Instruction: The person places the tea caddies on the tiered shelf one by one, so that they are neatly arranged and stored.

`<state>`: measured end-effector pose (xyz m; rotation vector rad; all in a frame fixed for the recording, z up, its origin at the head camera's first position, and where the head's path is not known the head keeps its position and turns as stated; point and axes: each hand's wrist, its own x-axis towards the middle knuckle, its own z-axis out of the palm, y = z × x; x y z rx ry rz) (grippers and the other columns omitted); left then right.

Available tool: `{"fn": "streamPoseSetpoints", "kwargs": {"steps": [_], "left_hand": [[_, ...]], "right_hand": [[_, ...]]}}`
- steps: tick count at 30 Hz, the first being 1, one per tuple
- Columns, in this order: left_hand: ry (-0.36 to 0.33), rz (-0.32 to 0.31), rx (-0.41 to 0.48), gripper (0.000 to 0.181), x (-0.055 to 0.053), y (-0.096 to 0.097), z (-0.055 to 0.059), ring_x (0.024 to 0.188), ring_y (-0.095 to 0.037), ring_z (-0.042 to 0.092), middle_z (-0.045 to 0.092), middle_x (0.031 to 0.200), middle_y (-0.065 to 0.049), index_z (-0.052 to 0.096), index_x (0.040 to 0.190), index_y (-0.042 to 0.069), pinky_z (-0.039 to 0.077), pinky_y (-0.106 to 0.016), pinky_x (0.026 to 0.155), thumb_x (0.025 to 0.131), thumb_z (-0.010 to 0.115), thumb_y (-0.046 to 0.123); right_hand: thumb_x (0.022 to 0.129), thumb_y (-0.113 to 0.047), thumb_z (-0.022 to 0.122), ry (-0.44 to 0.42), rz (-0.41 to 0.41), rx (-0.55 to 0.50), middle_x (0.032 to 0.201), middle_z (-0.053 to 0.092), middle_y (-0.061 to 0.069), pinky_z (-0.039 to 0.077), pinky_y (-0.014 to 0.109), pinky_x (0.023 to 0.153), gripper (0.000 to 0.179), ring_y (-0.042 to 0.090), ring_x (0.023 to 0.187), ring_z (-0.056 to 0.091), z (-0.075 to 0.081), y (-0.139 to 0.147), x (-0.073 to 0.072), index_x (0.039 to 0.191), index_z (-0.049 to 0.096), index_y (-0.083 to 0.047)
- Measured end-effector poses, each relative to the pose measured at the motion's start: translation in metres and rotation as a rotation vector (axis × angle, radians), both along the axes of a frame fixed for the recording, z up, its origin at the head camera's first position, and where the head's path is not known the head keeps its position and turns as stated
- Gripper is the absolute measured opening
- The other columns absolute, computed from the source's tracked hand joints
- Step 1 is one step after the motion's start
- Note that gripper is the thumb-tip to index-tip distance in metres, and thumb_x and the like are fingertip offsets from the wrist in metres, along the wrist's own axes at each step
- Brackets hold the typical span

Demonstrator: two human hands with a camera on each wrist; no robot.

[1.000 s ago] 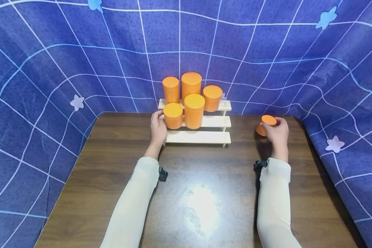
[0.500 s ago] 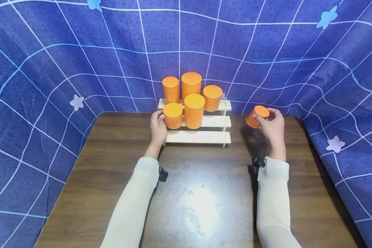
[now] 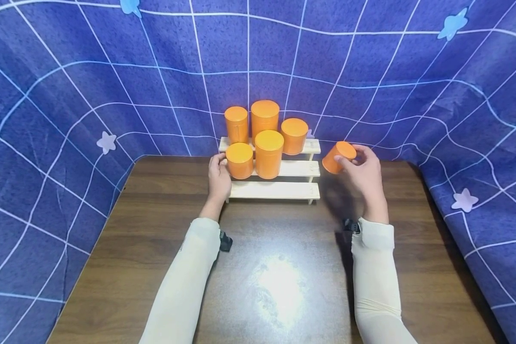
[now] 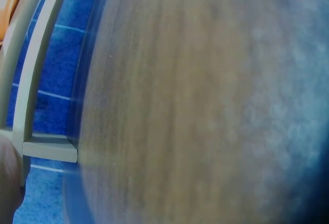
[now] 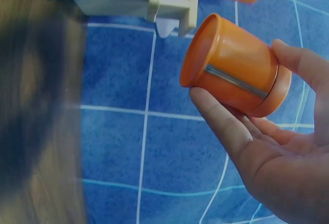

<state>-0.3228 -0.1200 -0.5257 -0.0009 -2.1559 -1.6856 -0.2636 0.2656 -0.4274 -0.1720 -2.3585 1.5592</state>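
Note:
A small orange lidded tin (image 3: 338, 156) is in my right hand (image 3: 365, 174), tilted and off the table, right of a pale wooden tiered rack (image 3: 275, 190). In the right wrist view, thumb and fingers grip the tin (image 5: 241, 62) by its sides; a dark seam runs along it. My left hand (image 3: 219, 180) holds the rack's left end, beside a short orange tin (image 3: 240, 161) on the middle tier. A taller orange tin (image 3: 269, 155) stands next to that one. On the top tier stand a narrow tin (image 3: 237, 125), a wide tin (image 3: 265, 117) and a short tin (image 3: 294, 135).
The rack stands near the back edge of a brown wooden table (image 3: 155, 248). Blue cloth (image 3: 163, 48) with a pale grid and stars hangs behind and at both sides. The lowest tier carries no tin. A small black device (image 3: 226, 241) sits at my left cuff.
My right hand has lifted the tin off the table's right side and moved left with it, towards the rack. The left hand and the tins on the rack have stayed put.

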Motion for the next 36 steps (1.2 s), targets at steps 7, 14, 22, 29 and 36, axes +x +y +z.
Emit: {"fn": "streamPoseSetpoints", "kwargs": {"steps": [7,14,22,29,36], "left_hand": [[0.002,0.001,0.001,0.035,0.001,0.000,0.000,0.144,-0.030,0.049,0.056,0.142,-0.020,0.059,0.136,-0.003,0.037,-0.041,0.128,0.107,0.039,0.000],[0.010,0.000,0.013,0.036,0.002,0.001,0.000,0.143,-0.031,0.050,0.057,0.142,-0.021,0.058,0.136,-0.004,0.037,-0.042,0.127,0.106,0.038,-0.002],[0.012,0.004,0.021,0.035,0.000,0.000,-0.001,0.142,-0.031,0.051,0.057,0.141,-0.021,0.059,0.135,-0.003,0.038,-0.043,0.127,0.106,0.039,-0.002],[0.000,0.005,0.017,0.036,0.001,0.001,0.001,0.143,-0.031,0.050,0.057,0.143,-0.020,0.059,0.135,-0.003,0.038,-0.043,0.127,0.106,0.038,-0.003],[0.005,-0.002,0.030,0.034,0.002,0.001,0.001,0.142,-0.031,0.052,0.056,0.142,-0.020,0.058,0.136,-0.005,0.040,-0.042,0.126,0.108,0.038,-0.002]], "right_hand": [[0.092,-0.031,0.082,-0.013,0.057,0.048,0.141,0.067,0.018,0.052,0.011,0.088,0.065,0.011,0.107,0.067,0.003,-0.013,0.002,0.145,0.057,-0.004],[0.090,-0.024,0.084,0.003,0.144,0.027,0.144,0.066,0.018,0.056,0.016,0.095,0.066,0.030,0.120,0.068,0.002,-0.027,0.001,0.145,0.056,-0.002],[0.089,-0.020,0.086,-0.020,0.214,0.018,0.147,0.063,0.018,0.059,0.037,0.106,0.070,0.036,0.125,0.068,-0.002,-0.044,-0.002,0.149,0.054,-0.005],[0.089,-0.017,0.086,-0.033,0.256,-0.027,0.149,0.061,0.018,0.054,0.047,0.114,0.073,0.035,0.131,0.065,-0.004,-0.055,-0.001,0.151,0.051,-0.004],[0.089,-0.015,0.086,-0.005,0.275,-0.015,0.146,0.063,0.022,0.049,0.054,0.118,0.070,0.036,0.134,0.062,-0.008,-0.063,-0.003,0.149,0.053,-0.001]]}}
